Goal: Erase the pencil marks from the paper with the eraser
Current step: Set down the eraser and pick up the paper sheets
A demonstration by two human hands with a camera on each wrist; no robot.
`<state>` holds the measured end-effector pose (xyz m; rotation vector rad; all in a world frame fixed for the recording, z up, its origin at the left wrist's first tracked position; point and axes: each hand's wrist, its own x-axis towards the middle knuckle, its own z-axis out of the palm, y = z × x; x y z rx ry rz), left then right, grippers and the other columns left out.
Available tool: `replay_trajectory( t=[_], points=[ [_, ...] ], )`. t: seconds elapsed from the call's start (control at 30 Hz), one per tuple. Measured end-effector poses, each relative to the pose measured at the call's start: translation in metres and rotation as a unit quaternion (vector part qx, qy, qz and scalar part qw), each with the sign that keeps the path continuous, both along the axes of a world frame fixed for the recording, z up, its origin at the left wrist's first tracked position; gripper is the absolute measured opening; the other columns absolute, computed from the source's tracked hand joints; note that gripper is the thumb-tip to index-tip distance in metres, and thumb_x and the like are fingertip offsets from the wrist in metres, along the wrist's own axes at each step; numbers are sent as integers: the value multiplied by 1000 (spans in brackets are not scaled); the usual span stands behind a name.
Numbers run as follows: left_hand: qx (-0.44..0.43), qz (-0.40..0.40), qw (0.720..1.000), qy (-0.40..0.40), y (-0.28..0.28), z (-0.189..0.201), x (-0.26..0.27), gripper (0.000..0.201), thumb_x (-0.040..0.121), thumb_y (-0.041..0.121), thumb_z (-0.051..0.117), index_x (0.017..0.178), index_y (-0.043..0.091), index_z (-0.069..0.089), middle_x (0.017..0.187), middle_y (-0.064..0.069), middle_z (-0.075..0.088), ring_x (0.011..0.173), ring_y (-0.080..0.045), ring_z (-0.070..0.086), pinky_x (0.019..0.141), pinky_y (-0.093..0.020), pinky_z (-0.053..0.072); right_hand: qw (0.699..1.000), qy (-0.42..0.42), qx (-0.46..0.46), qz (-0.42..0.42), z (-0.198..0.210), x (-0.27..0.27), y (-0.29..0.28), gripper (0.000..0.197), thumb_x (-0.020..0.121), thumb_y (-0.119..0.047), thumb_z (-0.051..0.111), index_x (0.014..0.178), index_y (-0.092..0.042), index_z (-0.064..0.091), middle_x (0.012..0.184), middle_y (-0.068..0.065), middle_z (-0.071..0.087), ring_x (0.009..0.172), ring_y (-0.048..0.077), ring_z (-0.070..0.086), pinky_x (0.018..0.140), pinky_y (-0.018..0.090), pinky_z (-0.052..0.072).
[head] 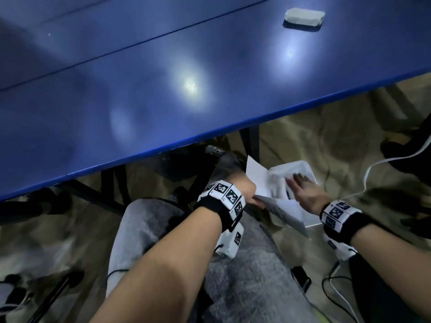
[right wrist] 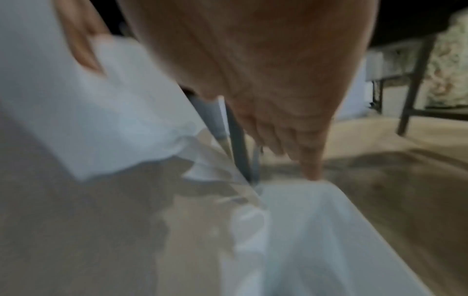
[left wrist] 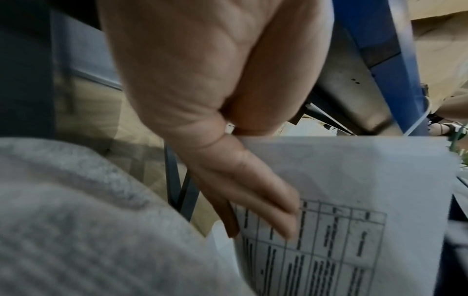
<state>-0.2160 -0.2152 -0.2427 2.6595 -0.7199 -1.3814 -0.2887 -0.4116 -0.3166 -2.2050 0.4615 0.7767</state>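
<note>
A grey-white eraser point(head: 304, 19) lies alone on the blue table point(head: 140, 101), far right, well away from both hands. Both hands are below the table's front edge, above my lap. My left hand point(head: 253, 198) grips a loose sheet of paper point(head: 288, 212). In the left wrist view that paper point(left wrist: 367, 180) carries a printed grid with dark marks, and the left hand's fingers point(left wrist: 266, 202) lie across its face. My right hand point(head: 300, 184) reaches with straight fingers into a white pile of sheets point(head: 303, 169). The right wrist view is blurred; there the right hand's fingertips point(right wrist: 312, 170) touch a white sheet point(right wrist: 303, 230).
My grey-trousered legs point(head: 233, 264) sit under the hands. A white cable point(head: 384, 164) runs across the tan floor covering at right. Dark table legs point(head: 250, 141) stand just beyond the papers. A dark shape point(head: 408, 155) sits at far right.
</note>
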Motion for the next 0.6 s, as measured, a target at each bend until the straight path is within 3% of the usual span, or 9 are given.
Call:
replay_trajectory(
  t=[0.07, 0.13, 0.2, 0.27, 0.33, 0.37, 0.43, 0.53, 0.6],
  points=[
    [-22, 93, 995, 34, -3, -6, 2, 50, 101, 40, 53, 123, -3, 65, 123, -15, 67, 99, -24, 66, 89, -28, 53, 980, -118, 154, -32, 37, -4, 20, 59, 105, -51, 25, 153, -19, 34, 154, -13, 31, 146, 3, 26, 108, -2, 12],
    [-54, 178, 982, 31, -6, -5, 7, 36, 103, 17, 51, 130, -6, 58, 129, -17, 63, 95, -20, 66, 81, -24, 55, 943, -145, 300, -11, 49, -19, 43, 69, 96, -67, 21, 150, -28, 40, 153, -21, 37, 142, -6, 32, 111, 1, 18],
    [-59, 80, 992, -72, -1, 5, 5, 36, 104, 20, 47, 129, -2, 59, 133, -17, 60, 115, -30, 60, 92, -31, 47, 939, -112, 325, 23, 32, -37, 51, 83, 88, -80, 16, 153, -31, 34, 156, -25, 35, 145, -8, 26, 117, 9, 16],
    [-58, 121, 990, -31, 5, -1, 3, 37, 104, 23, 49, 130, -1, 60, 133, -16, 61, 115, -31, 60, 94, -31, 48, 956, -57, 287, 22, 5, -54, 44, 79, 89, -80, 18, 152, -35, 32, 159, -27, 27, 148, -5, 20, 117, 11, 14],
    [-49, 111, 992, -26, 11, -4, 5, 36, 102, 9, 51, 133, -9, 54, 129, -21, 62, 94, -24, 67, 84, -27, 57, 975, 35, 217, -30, -9, -62, 26, 68, 91, -76, 28, 136, -30, 51, 156, -9, 40, 142, 10, 36, 108, 16, 25],
    [-59, 139, 988, -16, 11, -8, 6, 36, 101, 6, 51, 133, -11, 53, 128, -22, 62, 92, -24, 68, 81, -28, 59, 983, 79, 160, -48, -11, -63, 18, 83, 79, -87, 34, 127, -23, 59, 149, 2, 49, 132, 17, 47, 98, 18, 29],
    [-35, 112, 993, -28, 10, -8, 9, 45, 104, 28, 52, 130, -8, 56, 130, -19, 62, 110, -30, 64, 93, -29, 52, 990, 132, 50, -26, -3, -55, 4, 119, 50, -105, 28, 120, -14, 59, 131, 13, 57, 118, 24, 52, 81, 23, 33],
    [-13, 153, 988, 3, 12, 9, 5, 63, 100, 56, 42, 121, 2, 66, 124, -13, 65, 115, -32, 59, 93, -31, 45, 994, 74, -68, 31, 24, -26, -9, 107, 75, -90, 5, 133, -17, 58, 147, 10, 52, 129, 24, 51, 97, 24, 38],
    [-31, 218, 975, 31, 10, 9, 1, 58, 100, 56, 41, 111, 5, 68, 106, -9, 68, 102, -30, 60, 83, -31, 43, 989, -117, 84, -13, 50, -12, 8, 68, 96, -68, 23, 149, -29, 40, 156, -14, 37, 145, 11, 36, 112, 14, 23]
  ],
)
